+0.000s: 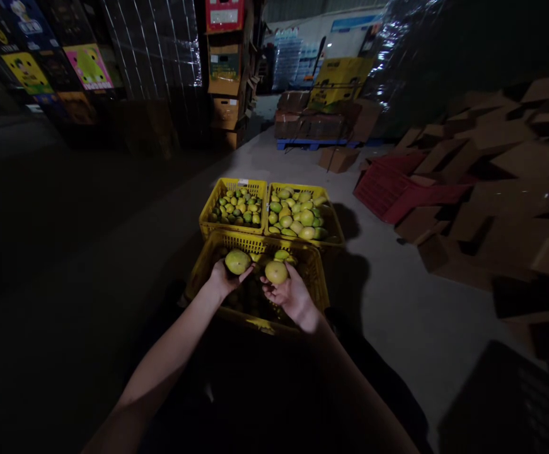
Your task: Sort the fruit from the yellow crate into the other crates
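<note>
Both hands are cupped around fruit, one piece each. Seen from a head camera looking down along two bare forearms, the left hand (223, 277) curls its fingers under and around a round yellow-green citrus fruit (237, 261), and the right hand (292, 294) lies palm up with a paler yellow fruit (276, 272) resting in its loosely closed fingers. Both fruits are held just above the near yellow crate (255, 243), a slotted plastic crate sitting on the concrete floor (397, 315) directly in front of the person.

The right hand's hold looks loose, more a cradle than a clasp, so a tilt of the palm could let that fruit roll off and fall into the crate or onto the floor. Light is poor here, which could make blemishes on the fruit hard to judge.

Inside the near crate only a few fruits show at the far edge; the rest of its interior is in shadow. Behind it, touching it, stand two more yellow crates side by side: the far left crate (234, 184) holds many small green and yellow fruits, the far right crate (324, 191) holds larger ones. A red crate (387, 189) lies tipped over to the right, beside a heap of flattened cardboard boxes (505, 170).
</note>
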Motion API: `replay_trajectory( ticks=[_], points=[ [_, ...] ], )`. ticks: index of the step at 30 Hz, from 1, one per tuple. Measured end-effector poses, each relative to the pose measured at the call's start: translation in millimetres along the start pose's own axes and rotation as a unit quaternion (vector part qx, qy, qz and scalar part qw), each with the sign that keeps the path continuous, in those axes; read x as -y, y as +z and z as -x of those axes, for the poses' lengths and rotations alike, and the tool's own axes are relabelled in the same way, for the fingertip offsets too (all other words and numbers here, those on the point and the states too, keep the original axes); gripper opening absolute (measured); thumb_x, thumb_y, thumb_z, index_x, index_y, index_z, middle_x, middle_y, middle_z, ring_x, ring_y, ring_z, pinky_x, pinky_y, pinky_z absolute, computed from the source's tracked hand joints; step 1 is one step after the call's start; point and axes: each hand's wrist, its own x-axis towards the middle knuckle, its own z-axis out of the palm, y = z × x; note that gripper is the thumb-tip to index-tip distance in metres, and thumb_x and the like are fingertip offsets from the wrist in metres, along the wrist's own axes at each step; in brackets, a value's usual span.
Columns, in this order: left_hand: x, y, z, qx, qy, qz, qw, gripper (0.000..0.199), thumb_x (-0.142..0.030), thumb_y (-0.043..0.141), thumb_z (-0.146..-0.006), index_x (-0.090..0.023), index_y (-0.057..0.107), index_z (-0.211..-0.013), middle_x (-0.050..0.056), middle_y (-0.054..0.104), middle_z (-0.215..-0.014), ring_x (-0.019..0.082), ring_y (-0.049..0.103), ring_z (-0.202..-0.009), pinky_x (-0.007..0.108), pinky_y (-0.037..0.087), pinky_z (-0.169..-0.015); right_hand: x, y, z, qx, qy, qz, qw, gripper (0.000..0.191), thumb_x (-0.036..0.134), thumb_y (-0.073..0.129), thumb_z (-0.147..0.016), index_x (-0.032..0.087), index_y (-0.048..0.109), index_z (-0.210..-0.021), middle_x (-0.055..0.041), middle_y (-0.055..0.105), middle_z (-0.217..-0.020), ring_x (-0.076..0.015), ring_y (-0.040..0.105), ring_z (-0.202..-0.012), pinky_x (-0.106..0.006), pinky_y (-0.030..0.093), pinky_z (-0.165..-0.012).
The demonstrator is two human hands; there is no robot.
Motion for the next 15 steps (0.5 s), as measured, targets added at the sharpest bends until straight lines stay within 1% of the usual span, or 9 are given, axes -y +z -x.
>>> replay_trajectory(
  ticks=[3,8,13,15],
  points=[
    [-0.5,0.5,1.3,0.01,-0.005,-0.009,1.0,0.039,-0.023,0.027,-0.088,-0.012,0.054,-0.115,0.011,0.066,-0.082,0.025,0.065,-0.079,0.038,0.057,-0.061,0.3,0.7,0.9,-0.004,-0.001,0.001,1.0,0.043,0.046,0.026,-0.091,0.016,0.055,-0.079,-0.0071,0.064,-0.058,-0.0134,0.055,-0.047,-0.023,0.042,-0.048],
    [-2.1,3.6,9.5,0.026,-0.007,-0.029,0.999,0.044,-0.038,0.029,-0.088,-0.013,0.051,-0.117,0.013,0.065,-0.09,0.026,0.064,-0.084,0.039,0.056,-0.061,1.2,1.0,0.8,-0.01,0.002,0.0,1.0,0.044,0.046,0.025,-0.091,0.017,0.055,-0.077,-0.0066,0.064,-0.057,-0.0134,0.055,-0.045,-0.023,0.042,-0.047],
    [-3.6,3.9,12.4,0.046,0.003,-0.026,0.999,0.045,-0.04,0.03,-0.088,-0.012,0.048,-0.118,0.015,0.063,-0.1,0.026,0.062,-0.093,0.041,0.055,-0.069,-0.6,-3.9,-3.2,-0.001,-0.003,-0.007,1.0,0.042,0.048,0.029,-0.089,0.018,0.056,-0.077,-0.0066,0.064,-0.057,-0.0141,0.055,-0.047,-0.024,0.043,-0.048],
    [-4.1,2.4,11.7,0.057,0.0,-0.022,0.998,0.043,-0.041,0.033,-0.087,-0.012,0.049,-0.115,0.015,0.063,-0.099,0.027,0.062,-0.093,0.043,0.055,-0.07,-1.5,-5.6,-4.6,0.022,-0.018,-0.005,1.0,0.041,0.048,0.031,-0.089,0.018,0.056,-0.077,-0.007,0.064,-0.058,-0.0143,0.056,-0.048,-0.025,0.044,-0.048]
  ],
)
